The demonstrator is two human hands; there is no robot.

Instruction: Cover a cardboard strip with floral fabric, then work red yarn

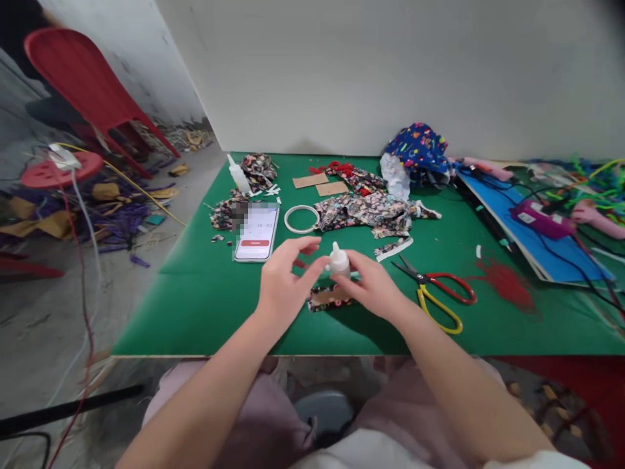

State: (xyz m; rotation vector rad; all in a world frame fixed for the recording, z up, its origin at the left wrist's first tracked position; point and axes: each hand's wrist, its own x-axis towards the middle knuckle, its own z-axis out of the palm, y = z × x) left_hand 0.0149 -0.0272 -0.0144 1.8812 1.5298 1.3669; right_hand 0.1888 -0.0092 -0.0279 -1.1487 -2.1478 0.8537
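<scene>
A small white squeeze bottle [339,262] stands upright with its pointed nozzle up, over the near middle of the table. Wrapped round its right side are the fingers of my right hand [372,286]. My left hand [288,277] is at the bottle's left, fingers curved and apart, the thumb tip at or touching the bottle's side. Below the bottle lies a strip of dark floral fabric with a tan piece on it [325,298], partly covered by my right hand. Scissors with one red and one yellow handle [424,281] lie open to the right.
On the green table [205,312] are a phone [256,234], a white ring [287,225], floral fabric [364,212], tan card pieces [310,181] and another white bottle [237,174]. At right are a blue board [517,225], a purple glue gun [541,218] and cables. A white panel [390,71] rises behind.
</scene>
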